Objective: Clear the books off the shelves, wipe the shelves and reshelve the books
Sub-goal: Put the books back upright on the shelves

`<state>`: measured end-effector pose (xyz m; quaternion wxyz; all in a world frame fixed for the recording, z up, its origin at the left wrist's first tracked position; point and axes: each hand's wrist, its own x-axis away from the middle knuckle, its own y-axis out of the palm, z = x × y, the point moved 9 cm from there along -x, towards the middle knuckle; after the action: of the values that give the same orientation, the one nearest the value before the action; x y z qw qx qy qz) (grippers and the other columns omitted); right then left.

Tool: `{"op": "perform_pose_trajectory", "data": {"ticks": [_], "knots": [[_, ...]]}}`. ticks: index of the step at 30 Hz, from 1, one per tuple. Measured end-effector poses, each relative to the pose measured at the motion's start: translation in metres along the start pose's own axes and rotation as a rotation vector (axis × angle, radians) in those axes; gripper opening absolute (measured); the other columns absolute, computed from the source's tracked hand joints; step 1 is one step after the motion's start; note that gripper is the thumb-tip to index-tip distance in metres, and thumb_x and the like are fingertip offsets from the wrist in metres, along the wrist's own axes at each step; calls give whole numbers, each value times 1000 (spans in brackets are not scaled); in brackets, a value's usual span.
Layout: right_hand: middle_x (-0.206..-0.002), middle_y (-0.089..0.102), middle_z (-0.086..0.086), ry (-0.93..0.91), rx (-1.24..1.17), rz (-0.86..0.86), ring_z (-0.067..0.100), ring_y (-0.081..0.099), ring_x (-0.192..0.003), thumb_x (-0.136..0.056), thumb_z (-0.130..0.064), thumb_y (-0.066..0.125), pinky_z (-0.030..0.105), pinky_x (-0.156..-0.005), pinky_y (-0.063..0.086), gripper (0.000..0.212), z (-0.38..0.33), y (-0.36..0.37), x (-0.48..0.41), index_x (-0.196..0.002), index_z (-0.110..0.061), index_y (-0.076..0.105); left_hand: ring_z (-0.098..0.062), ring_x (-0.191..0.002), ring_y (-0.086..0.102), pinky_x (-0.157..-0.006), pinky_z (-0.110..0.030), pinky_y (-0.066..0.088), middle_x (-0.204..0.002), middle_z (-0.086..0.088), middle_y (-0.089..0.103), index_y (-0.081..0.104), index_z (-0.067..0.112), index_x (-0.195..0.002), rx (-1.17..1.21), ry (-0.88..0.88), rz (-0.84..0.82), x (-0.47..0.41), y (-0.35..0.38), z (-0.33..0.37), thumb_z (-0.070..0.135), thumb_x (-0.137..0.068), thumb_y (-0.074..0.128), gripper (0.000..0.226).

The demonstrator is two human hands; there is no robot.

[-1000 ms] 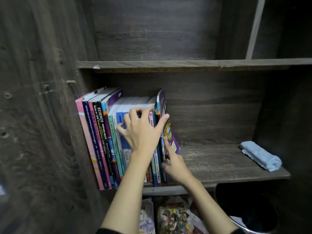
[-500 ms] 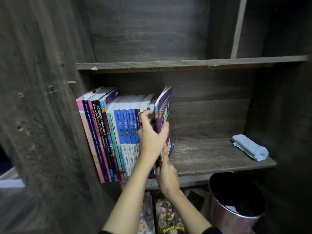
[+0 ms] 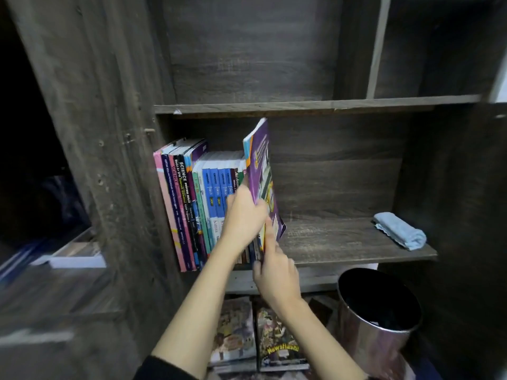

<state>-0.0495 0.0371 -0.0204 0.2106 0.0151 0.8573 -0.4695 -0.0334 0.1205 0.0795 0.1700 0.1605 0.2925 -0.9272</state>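
The purple book (image 3: 262, 165) stands upright at centre frame, ending the row of books (image 3: 192, 198); the left hand (image 3: 244, 215) clamps its grip mid-spine; the right hand (image 3: 275, 278) pinches the bottom edge below.

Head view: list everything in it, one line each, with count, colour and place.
bookcase: one, dark wood, fills the view
middle shelf: one, dark wood, centre
row of books: count unclear, pink, blue and green spines, upright at the left of the middle shelf
purple book: one, purple cover, right end of the row, tilted and higher than the rest
cloth: one, light blue, folded, right end of the middle shelf
comic magazines: two, multicoloured, below the middle shelf
waste bin: one, shiny metal, dark inside, lower right
left hand: grips the purple book
right hand: holds the purple book's lower edge
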Motion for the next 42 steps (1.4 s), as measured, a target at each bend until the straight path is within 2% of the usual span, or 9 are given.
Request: {"op": "perform_pose_trajectory", "data": {"ticks": [2,4,7,9,13,21,28,34,42], "knots": [[-142,48,4,-157,-102,12,32,59,-108,-90,-49,45,38,-86,46,83,-18,-18,9,-152,-31,-7,-23,-88,59,-77,-34,53,-105,-11,58,51,11,-114,-47,58,33,10,-27,19,8,-87,50,28],[-136,54,-4,-287,-189,-39,22,59,-112,-81,-74,28,32,-85,44,78,-30,-32,19,-148,-47,0,-14,-76,56,-60,-9,43,-96,-6,60,53,10,-108,-120,121,62,23,-56,37,3,-85,51,25],[-152,33,-15,-357,-242,-116,9,52,-122,-77,-82,13,31,-93,40,68,-40,-47,22,-142,-62,2,-1,-65,49,-49,-2,36,-79,4,58,52,14,-94,-173,185,108,46,-99,58,-2,-81,53,21],[-152,33,-15,-322,-260,-75,11,56,-115,-83,-79,13,33,-90,41,65,-42,-55,11,-144,-57,7,-8,-67,53,-50,-9,35,-76,6,57,52,15,-93,-198,177,133,58,-123,64,-2,-80,55,22],[-157,26,-2,-287,-241,0,19,32,-141,-100,-50,30,35,-104,35,55,-47,-48,-33,-151,-35,17,-27,-89,57,-64,-24,33,-93,-6,64,57,10,-96,-279,132,164,77,-159,63,2,-80,56,18],[-157,-21,11,-149,7,-48,42,-5,-144,-98,-37,48,64,-112,11,65,-84,-25,-103,-151,-39,10,-10,-67,54,-54,-23,40,-71,13,53,52,13,-91,-366,75,208,91,-193,48,4,-83,56,12],[-156,-29,1,-141,76,-111,53,-22,-137,-99,-47,39,72,-107,0,52,-114,-15,-132,-145,-52,18,1,-61,53,-48,-13,37,-70,16,54,47,20,-83,-321,99,207,91,-197,49,6,-84,56,17],[-158,-21,1,-153,62,-89,47,-13,-141,-97,-53,38,74,-105,5,45,-123,-5,-141,-141,-53,27,9,-53,51,-43,-2,35,-68,18,52,44,22,-84,-284,109,204,88,-196,44,7,-84,57,20],[-160,-7,3,-206,62,77,45,1,-142,-89,-64,44,74,-103,13,50,-112,-15,-136,-135,-44,43,-1,-65,53,-50,-19,39,-74,14,55,46,19,-86,-267,72,236,81,-202,36,6,-85,57,16]]}}
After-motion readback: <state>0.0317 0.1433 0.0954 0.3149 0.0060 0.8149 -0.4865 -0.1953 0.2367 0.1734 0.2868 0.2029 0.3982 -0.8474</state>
